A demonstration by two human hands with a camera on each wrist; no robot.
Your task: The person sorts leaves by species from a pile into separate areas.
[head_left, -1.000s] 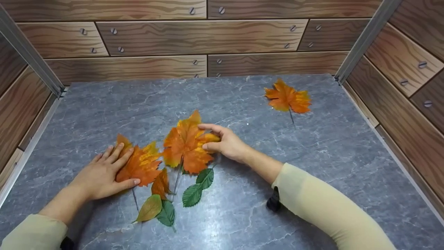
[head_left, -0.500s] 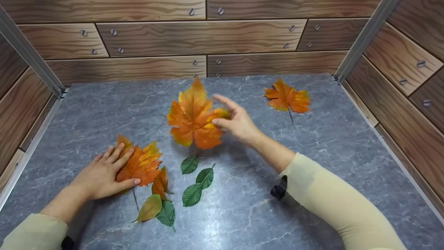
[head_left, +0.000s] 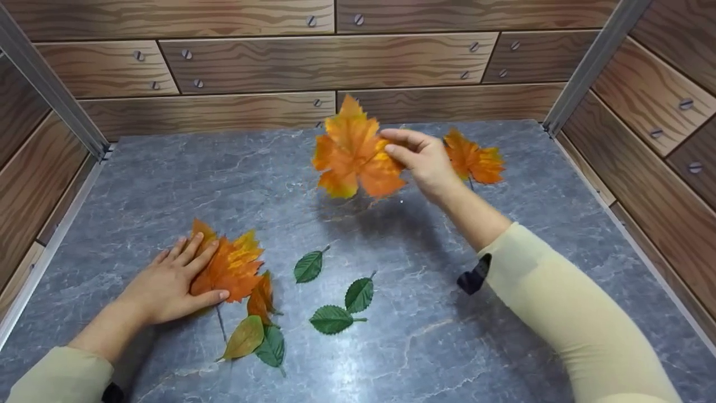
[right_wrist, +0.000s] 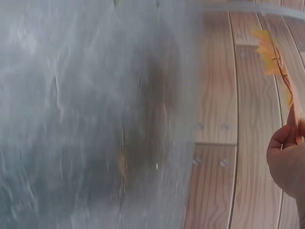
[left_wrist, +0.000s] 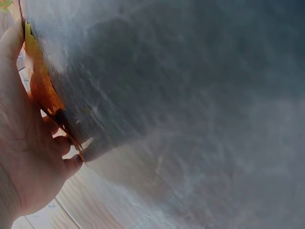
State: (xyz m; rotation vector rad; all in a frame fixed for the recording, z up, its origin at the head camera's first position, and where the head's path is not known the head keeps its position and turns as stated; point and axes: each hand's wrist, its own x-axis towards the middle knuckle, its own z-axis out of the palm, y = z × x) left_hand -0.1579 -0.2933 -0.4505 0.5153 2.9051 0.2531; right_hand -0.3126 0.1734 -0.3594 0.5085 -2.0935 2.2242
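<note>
My right hand [head_left: 433, 170] pinches the right edge of an orange and yellow artificial maple leaf [head_left: 355, 154], raised above the table. In the right wrist view this maple leaf [right_wrist: 271, 55] shows edge-on above the thumb and fingers. Spread flat, my left hand [head_left: 168, 285] rests on the left part of a second maple leaf [head_left: 235, 266]; its thumb lies across the lower edge. The left wrist view shows this leaf [left_wrist: 43, 81] beside the hand. Close by lie a small orange leaf [head_left: 260, 295], a yellow-green leaf [head_left: 244, 337] and a green leaf [head_left: 271, 347].
Three serrated green leaves lie mid-table, one further back [head_left: 309, 266], one at right [head_left: 359, 295] and one in front [head_left: 331, 319]. Another maple leaf [head_left: 475, 162] lies at the back right, partly behind my right hand. Wood-patterned walls [head_left: 251, 64] enclose the grey marbled table [head_left: 224, 179].
My right hand has lifted the maple leaf and carried it back and to the right. Beneath it a green leaf is uncovered, and two other green leaves have shifted right. My left hand stays put.
</note>
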